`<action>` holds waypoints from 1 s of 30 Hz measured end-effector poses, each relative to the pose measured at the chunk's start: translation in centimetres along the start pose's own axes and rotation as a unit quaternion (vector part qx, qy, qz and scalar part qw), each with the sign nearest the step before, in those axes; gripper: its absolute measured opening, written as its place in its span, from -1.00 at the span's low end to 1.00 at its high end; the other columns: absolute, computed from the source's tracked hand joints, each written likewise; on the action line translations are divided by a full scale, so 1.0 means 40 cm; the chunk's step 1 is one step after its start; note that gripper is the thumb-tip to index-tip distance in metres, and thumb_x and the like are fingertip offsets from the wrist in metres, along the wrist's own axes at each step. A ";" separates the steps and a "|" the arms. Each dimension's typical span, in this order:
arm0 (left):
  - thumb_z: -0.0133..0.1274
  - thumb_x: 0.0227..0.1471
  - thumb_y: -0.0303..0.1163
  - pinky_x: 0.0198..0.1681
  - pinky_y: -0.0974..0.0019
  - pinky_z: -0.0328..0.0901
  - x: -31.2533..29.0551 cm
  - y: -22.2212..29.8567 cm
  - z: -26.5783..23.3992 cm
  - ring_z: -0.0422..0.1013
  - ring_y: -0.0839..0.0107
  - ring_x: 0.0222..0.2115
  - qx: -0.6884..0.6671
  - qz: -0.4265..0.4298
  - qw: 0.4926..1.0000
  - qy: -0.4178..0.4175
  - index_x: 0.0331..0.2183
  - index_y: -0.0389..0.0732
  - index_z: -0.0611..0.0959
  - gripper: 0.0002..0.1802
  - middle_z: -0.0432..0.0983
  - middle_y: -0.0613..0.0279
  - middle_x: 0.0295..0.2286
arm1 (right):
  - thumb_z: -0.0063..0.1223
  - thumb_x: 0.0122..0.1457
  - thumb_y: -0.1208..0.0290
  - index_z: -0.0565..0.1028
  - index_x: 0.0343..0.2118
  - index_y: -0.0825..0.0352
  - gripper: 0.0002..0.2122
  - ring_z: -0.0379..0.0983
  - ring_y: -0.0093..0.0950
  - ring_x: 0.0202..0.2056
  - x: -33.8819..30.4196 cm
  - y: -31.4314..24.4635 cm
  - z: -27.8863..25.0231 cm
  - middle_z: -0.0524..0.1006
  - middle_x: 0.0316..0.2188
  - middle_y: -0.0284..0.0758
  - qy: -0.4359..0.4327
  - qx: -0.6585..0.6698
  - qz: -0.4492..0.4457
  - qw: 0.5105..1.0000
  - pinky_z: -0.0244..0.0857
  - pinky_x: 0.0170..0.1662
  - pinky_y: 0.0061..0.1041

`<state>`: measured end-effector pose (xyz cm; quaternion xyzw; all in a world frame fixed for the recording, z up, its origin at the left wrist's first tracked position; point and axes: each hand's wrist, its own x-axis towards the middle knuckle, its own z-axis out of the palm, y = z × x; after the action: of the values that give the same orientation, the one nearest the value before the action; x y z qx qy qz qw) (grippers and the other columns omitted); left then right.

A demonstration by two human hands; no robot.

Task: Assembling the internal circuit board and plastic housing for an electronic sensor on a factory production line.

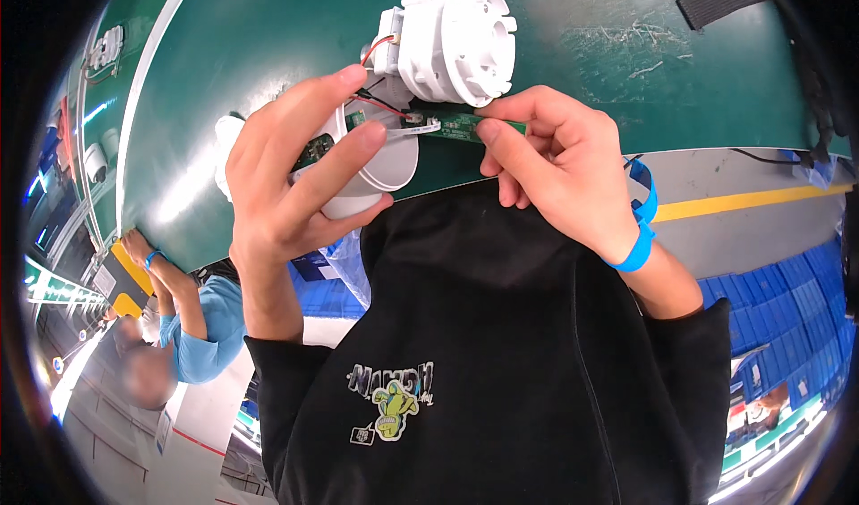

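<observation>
My left hand is wrapped round a white cup-shaped plastic housing, which lies tilted with its open end toward the right. Dark electronic parts show inside it between my fingers. Between the thumb and forefinger of my right hand is the end of a narrow green circuit board. Red and black wires and a short white cable run from the board toward the housing. Just beyond both hands stands a white ribbed plastic assembly, with a red wire at its left side.
The green worktable ends close to my body. A black strap lies at the far right. Behind my left hand is another white part, partly hidden. A co-worker in a blue sleeve sits at the left. Blue bins stand at the right.
</observation>
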<state>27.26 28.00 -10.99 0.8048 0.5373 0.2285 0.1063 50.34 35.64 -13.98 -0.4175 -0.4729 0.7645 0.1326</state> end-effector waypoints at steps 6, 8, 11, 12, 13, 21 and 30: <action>0.34 -0.71 -0.36 -0.29 0.24 0.40 0.007 0.004 0.005 0.48 0.10 -0.25 -0.006 0.002 1.000 0.003 -0.22 -0.08 0.63 -0.26 0.51 0.02 -0.15 | 0.06 0.12 0.55 0.50 -0.38 0.47 -0.92 0.43 -0.69 -0.69 -0.003 0.011 -0.002 0.53 -0.66 -0.32 0.025 0.010 -0.024 0.999 0.25 -0.64 -0.71; 0.34 -0.71 -0.35 -0.29 0.23 0.40 0.008 0.006 0.011 0.48 0.10 -0.25 -0.007 0.002 1.000 0.006 -0.21 -0.08 0.63 -0.26 0.51 0.02 -0.15 | 0.06 0.12 0.56 0.50 -0.39 0.47 -0.92 0.44 -0.69 -0.69 -0.003 0.013 -0.006 0.52 -0.66 -0.32 0.032 0.030 -0.017 0.999 0.25 -0.64 -0.71; 0.34 -0.70 -0.35 -0.28 0.23 0.40 0.015 0.014 0.016 0.48 0.10 -0.25 -0.007 0.002 1.000 0.005 -0.22 -0.08 0.63 -0.27 0.51 0.02 -0.15 | 0.06 0.12 0.56 0.50 -0.39 0.47 -0.93 0.44 -0.68 -0.69 -0.010 0.016 -0.012 0.52 -0.67 -0.33 0.030 0.038 -0.013 0.999 0.25 -0.64 -0.70; 0.34 -0.70 -0.36 -0.28 0.23 0.40 0.016 0.016 0.016 0.48 0.10 -0.25 -0.006 0.000 1.000 0.004 -0.22 -0.08 0.64 -0.28 0.51 0.02 -0.15 | 0.05 0.12 0.56 0.50 -0.39 0.46 -0.93 0.44 -0.68 -0.70 -0.011 0.018 -0.013 0.51 -0.68 -0.33 0.019 0.027 -0.018 0.999 0.25 -0.64 -0.70; 0.34 -0.70 -0.36 -0.28 0.24 0.40 0.017 0.017 0.016 0.48 0.10 -0.25 -0.005 -0.002 1.000 0.004 -0.23 -0.08 0.64 -0.29 0.51 0.02 -0.15 | 0.05 0.12 0.56 0.50 -0.39 0.46 -0.93 0.44 -0.68 -0.70 -0.012 0.017 -0.015 0.51 -0.68 -0.33 0.018 0.028 -0.017 0.999 0.25 -0.64 -0.70; 0.34 -0.68 -0.36 -0.29 0.25 0.40 0.023 0.025 0.025 0.49 0.11 -0.26 -0.003 0.006 1.000 0.007 -0.24 -0.06 0.64 -0.30 0.51 0.05 -0.16 | 0.04 0.16 0.53 0.48 -0.31 0.47 -0.89 0.34 -0.73 -0.72 -0.004 -0.004 -0.041 0.48 -0.65 -0.37 -0.038 -0.046 0.029 0.998 0.14 -0.69 -0.74; 0.36 -0.63 -0.35 -0.31 0.23 0.41 0.026 0.023 0.042 0.50 0.09 -0.29 -0.007 0.022 0.999 0.037 -0.28 -0.08 0.63 -0.37 0.53 0.03 -0.19 | 0.06 0.14 0.53 0.49 -0.36 0.47 -0.90 0.31 -0.74 -0.74 -0.017 0.004 -0.039 0.47 -0.67 -0.38 -0.005 -0.049 0.003 0.999 0.09 -0.71 -0.72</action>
<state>29.17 28.72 -11.82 0.8066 0.5215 0.2642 0.0875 51.98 36.09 -14.07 -0.4214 -0.5094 0.7426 0.1071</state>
